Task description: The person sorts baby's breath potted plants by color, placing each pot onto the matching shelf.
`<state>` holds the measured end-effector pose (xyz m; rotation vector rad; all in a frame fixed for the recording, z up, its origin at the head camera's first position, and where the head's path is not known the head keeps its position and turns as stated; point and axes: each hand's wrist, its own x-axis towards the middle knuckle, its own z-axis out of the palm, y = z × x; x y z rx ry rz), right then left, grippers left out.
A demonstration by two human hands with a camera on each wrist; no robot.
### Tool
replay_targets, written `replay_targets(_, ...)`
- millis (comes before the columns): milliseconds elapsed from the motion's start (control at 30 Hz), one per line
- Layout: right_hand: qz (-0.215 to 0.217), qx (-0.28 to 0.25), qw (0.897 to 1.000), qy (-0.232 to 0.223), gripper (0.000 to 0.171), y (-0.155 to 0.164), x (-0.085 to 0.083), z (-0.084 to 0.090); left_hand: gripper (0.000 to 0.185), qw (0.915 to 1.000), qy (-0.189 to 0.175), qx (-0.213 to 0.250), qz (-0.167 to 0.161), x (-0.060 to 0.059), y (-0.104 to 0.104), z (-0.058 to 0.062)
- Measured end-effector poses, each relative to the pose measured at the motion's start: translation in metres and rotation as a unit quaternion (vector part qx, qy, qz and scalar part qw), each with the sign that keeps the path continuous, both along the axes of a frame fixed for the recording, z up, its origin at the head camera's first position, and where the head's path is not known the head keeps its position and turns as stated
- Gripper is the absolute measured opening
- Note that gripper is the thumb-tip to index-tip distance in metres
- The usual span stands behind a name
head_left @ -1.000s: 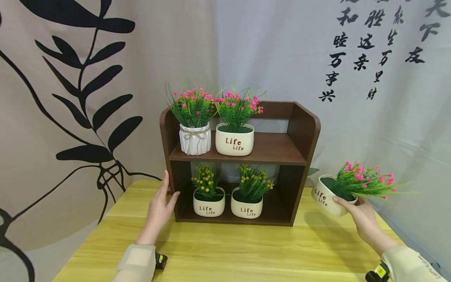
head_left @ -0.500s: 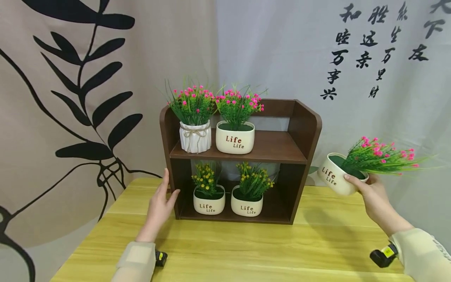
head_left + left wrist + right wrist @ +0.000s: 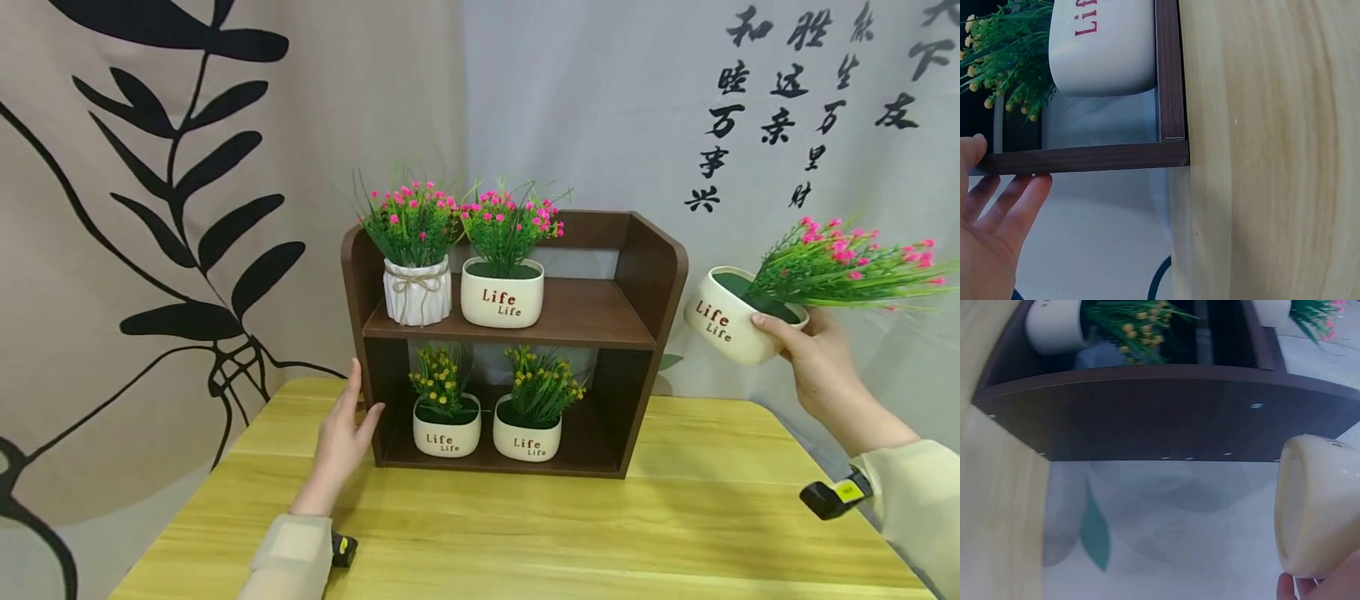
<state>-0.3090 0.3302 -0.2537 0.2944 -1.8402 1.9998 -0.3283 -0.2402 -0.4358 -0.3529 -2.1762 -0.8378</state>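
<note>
At the right of the head view, my right hand (image 3: 828,375) grips a cream "Life" pot of pink artificial flowers (image 3: 738,321), thumb over the rim's front side and fingers behind. This potted plant is tilted and raised above the table, right of the brown two-tier shelf (image 3: 592,312). In the right wrist view the pot's base (image 3: 1291,506) faces the shelf's side panel. My left hand (image 3: 341,433) holds the shelf's left side panel (image 3: 1085,158), thumb on its inner side and fingers against the outside.
The upper tier holds a white pot (image 3: 416,296) tied with twine and a cream pot (image 3: 502,296), both with pink flowers. Below stand two cream pots (image 3: 446,433) with yellow flowers. The shelf rests on a wooden table (image 3: 480,533) before a printed curtain (image 3: 562,100).
My right hand has lifted the pink-flowered potted plant steadily upward and slightly to the right. The left hand stays at the shelf's side panel.
</note>
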Motion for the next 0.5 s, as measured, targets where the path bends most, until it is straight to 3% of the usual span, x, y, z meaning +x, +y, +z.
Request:
replay_targets(267, 0.011, -0.04, 0.999, 0.035, 0.034, -0.003, 0.0, 0.032, 0.087, 1.0, 0.004, -0.004, 0.001, 0.0, 0.001, 0.0)
replay_targets(500, 0.012, -0.03, 0.998, 0.05, 0.038, -0.005, 0.001, 0.057, 0.087, 1.0, 0.001, -0.003, 0.003, 0.0, 0.001, 0.0)
